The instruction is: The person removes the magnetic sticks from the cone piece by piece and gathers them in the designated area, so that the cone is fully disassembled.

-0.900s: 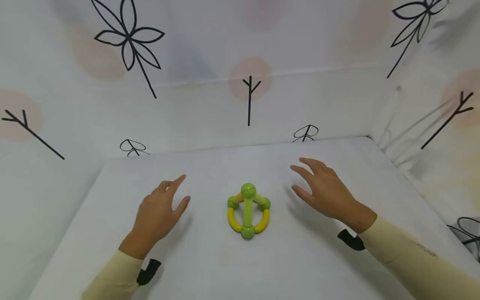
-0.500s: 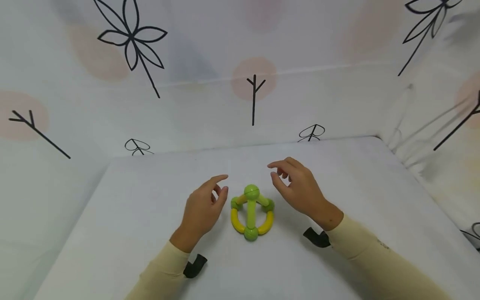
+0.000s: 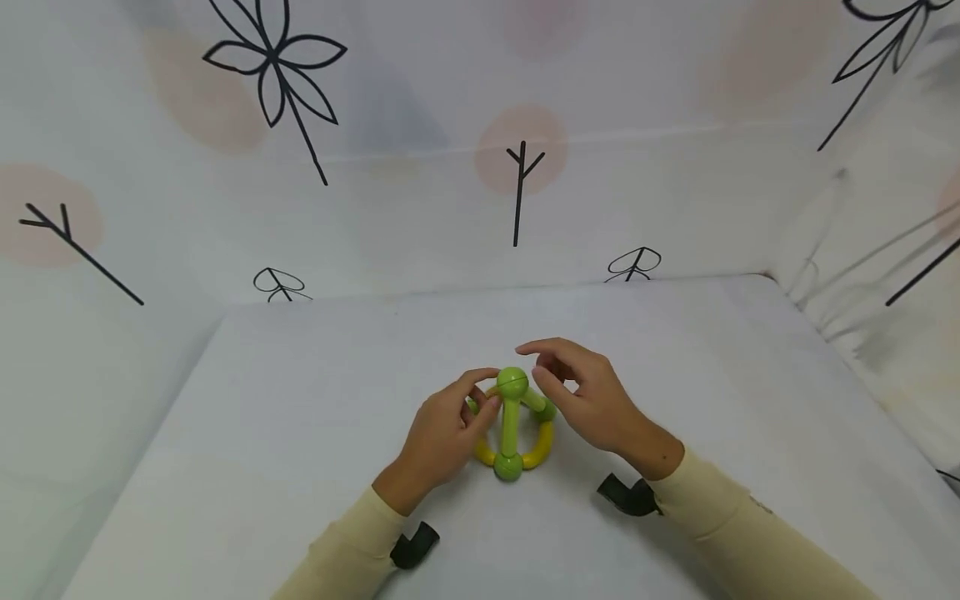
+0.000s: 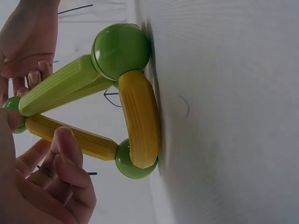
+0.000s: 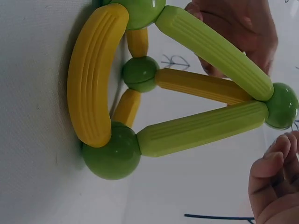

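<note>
A pyramid of green balls joined by green and yellow rods [image 3: 510,427], like a magnetic building toy, stands on the white table. Its base has curved yellow rods [image 4: 140,119]. My left hand [image 3: 444,425] is at its left side, index finger by the top green ball [image 3: 512,382]. The thumb and curled fingers lie about a straight yellow rod [image 4: 88,140]; whether they press on it is unclear. Just right of the top ball hovers my right hand [image 3: 596,400], fingers bent and thumb apart, with a gap to the ball [image 5: 281,105] in the right wrist view.
The white tabletop [image 3: 300,400] reaches back to a white cloth wall [image 3: 405,225] printed with black plant drawings and pale pink circles. Black curved pieces [image 3: 415,546] sit under each sleeved wrist.
Both hands have come inward from either side toward the pyramid. My left hand has reached its left side, and the right hand's fingers have bent. The pyramid keeps its place on the table.
</note>
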Action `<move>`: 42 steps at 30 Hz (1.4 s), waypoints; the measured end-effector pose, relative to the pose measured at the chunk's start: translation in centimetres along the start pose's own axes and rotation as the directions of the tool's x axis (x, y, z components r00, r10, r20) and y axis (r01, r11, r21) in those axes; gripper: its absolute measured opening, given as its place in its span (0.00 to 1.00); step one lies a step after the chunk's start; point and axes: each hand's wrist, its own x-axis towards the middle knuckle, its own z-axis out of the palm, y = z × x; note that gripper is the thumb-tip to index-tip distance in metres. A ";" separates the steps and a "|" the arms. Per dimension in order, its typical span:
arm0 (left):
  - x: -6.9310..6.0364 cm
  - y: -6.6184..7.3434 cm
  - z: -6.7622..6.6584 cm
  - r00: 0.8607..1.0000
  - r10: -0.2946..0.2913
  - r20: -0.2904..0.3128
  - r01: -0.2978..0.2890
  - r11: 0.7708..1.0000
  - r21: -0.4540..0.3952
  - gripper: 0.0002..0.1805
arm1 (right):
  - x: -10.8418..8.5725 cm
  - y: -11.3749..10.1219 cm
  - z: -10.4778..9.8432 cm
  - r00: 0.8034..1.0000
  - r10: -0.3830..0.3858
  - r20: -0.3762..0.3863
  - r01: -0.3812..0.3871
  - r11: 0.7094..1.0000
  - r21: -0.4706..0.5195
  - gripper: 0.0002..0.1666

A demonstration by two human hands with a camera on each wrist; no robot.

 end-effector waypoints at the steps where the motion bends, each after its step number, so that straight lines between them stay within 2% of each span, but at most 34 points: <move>1: 0.0 0.1 0.0 1.000 0.003 0.009 -0.003 1.000 -0.007 0.20 | 0.0 0.0 0.0 1.000 -0.003 0.015 0.003 1.000 0.008 0.17; 7: 0.0 0.1 0.0 0.999 0.020 0.045 -0.017 0.998 -0.065 0.23 | -0.1 0.3 0.1 0.994 -0.027 0.105 0.019 0.997 0.073 0.21; 11: 0.0 0.2 0.1 0.999 0.041 0.028 -0.036 0.988 -0.152 0.22 | -0.1 0.5 0.3 0.989 -0.030 0.145 0.014 0.994 0.108 0.23; 14: 0.0 0.2 0.2 0.999 0.032 0.004 -0.030 0.971 -0.235 0.22 | -0.1 0.6 0.4 0.987 -0.039 0.158 0.023 0.995 0.101 0.23; 19: -0.1 0.1 0.3 1.000 -0.022 0.017 0.027 0.934 -0.356 0.21 | -0.1 1.0 0.7 0.982 -0.092 0.162 0.073 0.991 0.116 0.23; 23: 0.1 0.1 0.2 0.997 -0.054 0.057 0.073 0.911 -0.405 0.21 | 0.0 0.9 0.8 0.982 -0.071 0.177 0.052 0.993 0.110 0.24; 27: 0.4 0.0 0.1 0.994 -0.074 0.084 0.103 0.902 -0.418 0.21 | 0.3 0.8 0.7 0.977 -0.033 0.209 0.016 0.996 0.084 0.23; 37: 0.5 0.2 0.2 0.992 -0.096 0.088 0.123 0.911 -0.393 0.22 | 0.3 1.0 0.4 0.953 -0.003 0.301 -0.023 0.996 0.081 0.19; 42: 0.3 0.4 0.2 0.992 -0.094 0.086 0.120 0.916 -0.383 0.21 | 0.3 0.7 0.2 0.946 -0.012 0.324 -0.013 0.997 0.075 0.19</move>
